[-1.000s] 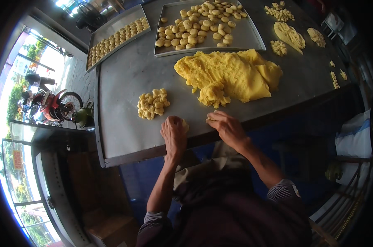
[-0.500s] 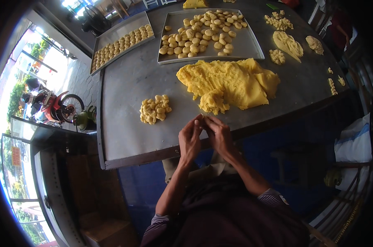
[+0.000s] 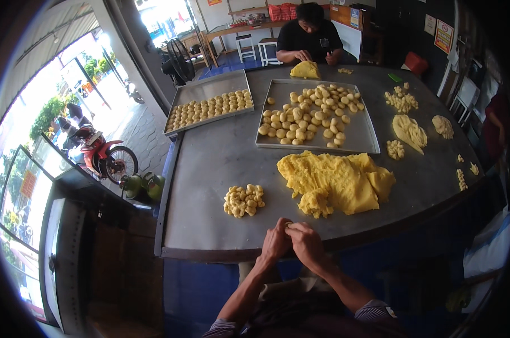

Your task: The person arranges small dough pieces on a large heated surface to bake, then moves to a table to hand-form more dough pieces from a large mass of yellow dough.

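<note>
My left hand (image 3: 274, 243) and my right hand (image 3: 306, 241) meet at the near edge of the metal table (image 3: 196, 234), fingers closed around a small pale piece of dough (image 3: 288, 225), mostly hidden by them. Just beyond lies a large, lumpy mass of bright yellow dough (image 3: 345, 180). To the left of that sits a pile of small pale dough pieces (image 3: 242, 200).
One tray (image 3: 260, 142) holds loose dough balls, another (image 3: 171, 127) rows of balls. Pale dough lumps (image 3: 408, 132) lie at right. A co-worker (image 3: 308, 39) handles yellow dough (image 3: 304, 70) opposite; another person (image 3: 494, 121) is at far right. Gas cylinders (image 3: 152, 186) stand left.
My hands were apart a second ago and have come together at the fingertips. The view has tilted up, bringing the co-worker across the table into sight.
</note>
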Available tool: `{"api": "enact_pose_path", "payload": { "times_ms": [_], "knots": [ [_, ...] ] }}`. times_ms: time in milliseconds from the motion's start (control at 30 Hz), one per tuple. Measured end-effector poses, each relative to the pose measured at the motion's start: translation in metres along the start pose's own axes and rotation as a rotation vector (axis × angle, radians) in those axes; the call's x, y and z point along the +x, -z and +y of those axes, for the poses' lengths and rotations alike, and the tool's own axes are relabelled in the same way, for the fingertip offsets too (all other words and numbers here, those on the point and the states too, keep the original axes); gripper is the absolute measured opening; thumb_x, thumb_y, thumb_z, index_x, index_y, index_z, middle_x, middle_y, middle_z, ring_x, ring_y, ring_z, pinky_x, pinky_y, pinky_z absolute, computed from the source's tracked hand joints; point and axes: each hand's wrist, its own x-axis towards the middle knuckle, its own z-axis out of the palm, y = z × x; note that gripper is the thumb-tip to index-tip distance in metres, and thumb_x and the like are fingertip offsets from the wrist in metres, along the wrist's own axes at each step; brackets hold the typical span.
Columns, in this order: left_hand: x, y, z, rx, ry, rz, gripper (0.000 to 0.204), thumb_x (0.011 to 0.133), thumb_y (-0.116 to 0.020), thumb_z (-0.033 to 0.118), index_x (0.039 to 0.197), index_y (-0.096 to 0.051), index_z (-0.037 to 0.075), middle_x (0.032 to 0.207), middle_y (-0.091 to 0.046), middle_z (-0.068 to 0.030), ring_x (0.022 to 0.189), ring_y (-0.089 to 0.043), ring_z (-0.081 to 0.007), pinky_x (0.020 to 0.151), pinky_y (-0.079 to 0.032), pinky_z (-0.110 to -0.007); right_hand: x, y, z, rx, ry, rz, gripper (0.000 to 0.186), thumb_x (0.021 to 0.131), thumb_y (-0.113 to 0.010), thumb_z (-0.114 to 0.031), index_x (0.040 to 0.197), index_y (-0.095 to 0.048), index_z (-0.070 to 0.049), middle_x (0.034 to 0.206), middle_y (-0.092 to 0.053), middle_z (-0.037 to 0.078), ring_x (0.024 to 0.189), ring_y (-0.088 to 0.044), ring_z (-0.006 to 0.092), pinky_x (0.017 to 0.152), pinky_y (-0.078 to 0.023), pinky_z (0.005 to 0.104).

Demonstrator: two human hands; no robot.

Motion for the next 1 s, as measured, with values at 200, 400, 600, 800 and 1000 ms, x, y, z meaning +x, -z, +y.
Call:
{"api": "enact_pose_path", "payload": {
  "times_ms": [200,400,600,800,1000],
  "knots": [
    [-0.003,0.01,0.001,-0.113,-0.036,-0.026,0.031,0.077,-0.073,0.011,0.104,-0.061,0.003,0.094,-0.068,-0.02,0.089,-0.066,-0.0396,0.075,-0.052,-0.042,0.016,0.012,0.021,0.521,-0.259,-0.096,0.035,0.083,-0.068,-0.001,0.118,-0.064,0.002,0.103,-0.07,0.016,0.087,-0.07,0.0237,0.075,-0.056,0.0329],
    [0.0,0.0,-0.002,-0.221,-0.205,-0.08,0.024,0.078,-0.075,0.015,0.094,-0.063,0.002,0.092,-0.067,-0.016,0.087,-0.067,-0.0311,0.073,-0.052,-0.037,0.014,-0.003,0.057,0.457,-0.429,-0.271,0.042,0.079,-0.073,0.001,0.119,-0.061,0.005,0.111,-0.066,0.014,0.097,-0.067,0.0211,0.08,-0.055,0.0315],
    [0.006,0.003,-0.004,-0.147,-0.243,0.054,0.028,0.093,-0.062,0.026,0.087,-0.063,-0.001,0.087,-0.065,-0.0105,0.076,-0.064,-0.0218,0.069,-0.049,-0.038,0.047,0.039,0.031,-0.293,-0.004,0.144,0.04,0.078,-0.071,-0.004,0.117,-0.062,0.003,0.116,-0.062,0.016,0.102,-0.061,0.0353,0.087,-0.051,0.0395],
    [0.012,0.012,-0.031,-0.641,0.112,-0.09,0.039,0.103,-0.046,0.035,0.098,-0.063,0.001,0.079,-0.056,-0.0017,0.071,-0.051,-0.0128,0.07,-0.046,-0.028,0.041,0.041,0.076,-0.157,-0.09,0.016,0.034,0.084,-0.068,-0.009,0.115,-0.061,0.004,0.114,-0.061,0.017,0.102,-0.06,0.0372,0.086,-0.05,0.0414],
    [0.006,0.031,-0.008,-0.583,-0.009,-0.103,0.033,0.104,-0.042,0.031,0.11,-0.055,0.002,0.095,-0.053,-0.006,0.087,-0.05,-0.0147,0.083,-0.043,-0.031,-0.015,0.053,0.095,-0.052,-0.192,0.081,0.032,0.08,-0.07,-0.003,0.112,-0.065,0.0,0.112,-0.065,0.015,0.101,-0.063,0.0347,0.085,-0.051,0.0381]
  ]
}}
